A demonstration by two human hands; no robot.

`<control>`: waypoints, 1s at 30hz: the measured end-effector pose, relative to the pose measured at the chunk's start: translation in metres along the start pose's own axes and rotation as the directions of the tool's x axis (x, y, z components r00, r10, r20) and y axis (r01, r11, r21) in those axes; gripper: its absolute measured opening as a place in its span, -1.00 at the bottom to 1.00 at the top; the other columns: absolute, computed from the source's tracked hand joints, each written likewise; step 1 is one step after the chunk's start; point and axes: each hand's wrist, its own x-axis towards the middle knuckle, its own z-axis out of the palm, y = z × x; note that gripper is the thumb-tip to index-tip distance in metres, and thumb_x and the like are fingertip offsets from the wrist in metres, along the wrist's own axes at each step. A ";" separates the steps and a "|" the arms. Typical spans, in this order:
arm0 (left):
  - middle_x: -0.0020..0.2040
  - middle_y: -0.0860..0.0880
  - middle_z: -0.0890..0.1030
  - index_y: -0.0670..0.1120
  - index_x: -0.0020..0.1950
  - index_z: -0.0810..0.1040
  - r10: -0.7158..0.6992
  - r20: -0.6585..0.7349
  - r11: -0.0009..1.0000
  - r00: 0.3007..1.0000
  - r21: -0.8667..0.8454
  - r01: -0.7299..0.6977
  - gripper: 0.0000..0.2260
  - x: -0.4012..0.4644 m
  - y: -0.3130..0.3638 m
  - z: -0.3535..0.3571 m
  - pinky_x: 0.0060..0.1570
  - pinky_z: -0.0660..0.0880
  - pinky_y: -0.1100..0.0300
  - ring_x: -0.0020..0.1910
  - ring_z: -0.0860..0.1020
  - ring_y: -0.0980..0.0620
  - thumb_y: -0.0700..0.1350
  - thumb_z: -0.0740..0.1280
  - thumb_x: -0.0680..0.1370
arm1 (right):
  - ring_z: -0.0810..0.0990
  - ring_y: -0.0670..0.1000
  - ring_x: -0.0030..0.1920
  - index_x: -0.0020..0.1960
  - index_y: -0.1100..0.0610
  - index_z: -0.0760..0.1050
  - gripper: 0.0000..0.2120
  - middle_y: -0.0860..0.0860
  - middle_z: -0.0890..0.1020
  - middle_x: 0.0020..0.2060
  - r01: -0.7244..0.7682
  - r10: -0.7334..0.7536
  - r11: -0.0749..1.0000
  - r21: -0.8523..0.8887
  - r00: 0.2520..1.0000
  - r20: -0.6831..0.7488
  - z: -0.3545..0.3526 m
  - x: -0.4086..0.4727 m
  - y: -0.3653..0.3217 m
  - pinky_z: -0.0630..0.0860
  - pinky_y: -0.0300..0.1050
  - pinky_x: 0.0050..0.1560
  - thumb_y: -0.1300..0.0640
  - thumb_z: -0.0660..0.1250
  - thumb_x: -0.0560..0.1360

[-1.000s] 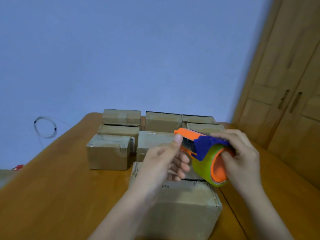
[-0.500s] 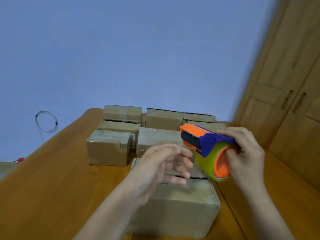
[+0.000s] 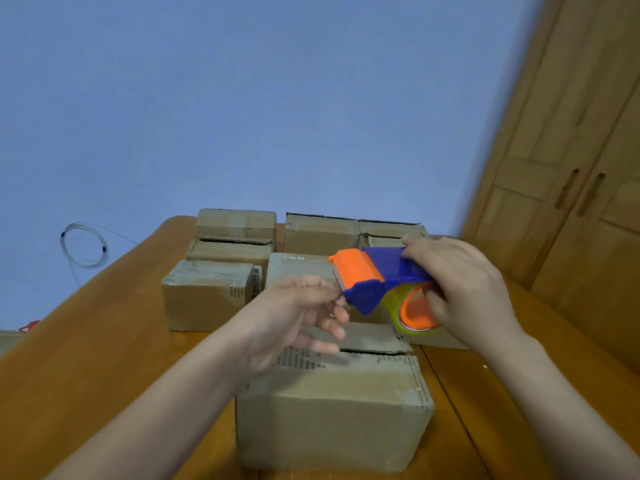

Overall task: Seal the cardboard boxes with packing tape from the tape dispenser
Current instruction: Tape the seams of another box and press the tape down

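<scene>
My right hand (image 3: pixel 464 289) grips a blue and orange tape dispenser (image 3: pixel 381 275) with a yellow-green tape roll (image 3: pixel 410 308), holding it in the air above the nearest cardboard box (image 3: pixel 332 410). That box's top flaps lie down with a dark seam between them. My left hand (image 3: pixel 298 313) hovers over the box, thumb and forefinger pinching at the dispenser's toothed front edge where the tape end sits. The clear tape itself is hard to make out. The other fingers hang spread.
Several more cardboard boxes stand in rows behind, one at the left (image 3: pixel 204 296) and others farther back (image 3: pixel 320 233). All sit on a wooden table (image 3: pixel 86 358). A wooden wardrobe (image 3: pixel 571 168) rises on the right. A wire coil (image 3: pixel 83 244) hangs on the blue wall.
The dispenser has tipped so its orange front points left and down. My left hand, spread open half a second ago, has come up to the toothed edge and closed thumb and forefinger there.
</scene>
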 end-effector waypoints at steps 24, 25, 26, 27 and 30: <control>-0.43 -0.01 0.37 -0.11 -0.31 0.41 -0.065 0.043 0.998 0.997 0.006 0.065 -0.87 0.021 -0.017 -0.008 -0.53 0.15 0.32 -0.50 0.31 0.12 -0.13 0.30 0.40 | 0.45 0.09 0.25 0.39 0.07 0.43 -0.41 0.04 0.49 0.32 0.118 -0.145 0.986 0.116 0.952 0.269 -0.013 -0.009 0.020 0.60 0.02 -0.11 0.37 0.19 0.39; -0.43 -0.01 0.37 -0.12 -0.31 0.42 -0.074 0.045 0.997 0.996 0.018 0.074 -0.87 0.021 -0.018 -0.009 -0.53 0.16 0.32 -0.50 0.31 0.12 -0.15 0.30 0.43 | 0.45 0.10 0.22 0.39 0.07 0.43 -0.41 0.06 0.50 0.29 0.127 -0.152 0.986 0.108 0.950 0.271 -0.013 -0.010 0.020 0.59 0.00 -0.15 0.37 0.19 0.38; -0.43 -0.01 0.37 -0.13 -0.30 0.44 -0.083 0.040 0.996 0.996 0.029 0.082 -0.85 0.021 -0.018 -0.011 -0.53 0.16 0.32 -0.50 0.31 0.12 -0.17 0.28 0.47 | 0.45 0.10 0.20 0.39 0.07 0.43 -0.40 0.07 0.51 0.27 0.136 -0.161 0.985 0.107 0.948 0.276 -0.012 -0.011 0.020 0.58 -0.02 -0.16 0.40 0.21 0.38; -0.43 0.00 0.37 -0.13 -0.29 0.44 -0.092 0.024 0.995 0.995 0.037 0.091 -0.83 0.020 -0.019 -0.016 -0.54 0.17 0.32 -0.50 0.30 0.11 -0.20 0.25 0.51 | 0.45 0.11 0.19 0.39 0.08 0.43 -0.39 0.07 0.51 0.25 0.139 -0.164 0.985 0.106 0.945 0.282 -0.013 -0.013 0.023 0.57 -0.02 -0.16 0.44 0.25 0.38; -0.44 0.01 0.35 -0.12 -0.31 0.42 -0.083 -0.075 0.994 0.994 0.070 0.088 -0.78 0.010 -0.017 -0.044 -0.55 0.20 0.32 -0.53 0.31 0.11 -0.18 0.24 0.55 | 0.47 0.14 0.18 0.37 0.08 0.46 -0.35 0.10 0.53 0.24 0.098 -0.113 0.993 0.067 0.948 0.298 -0.021 -0.022 0.043 0.55 -0.01 -0.12 0.48 0.38 0.35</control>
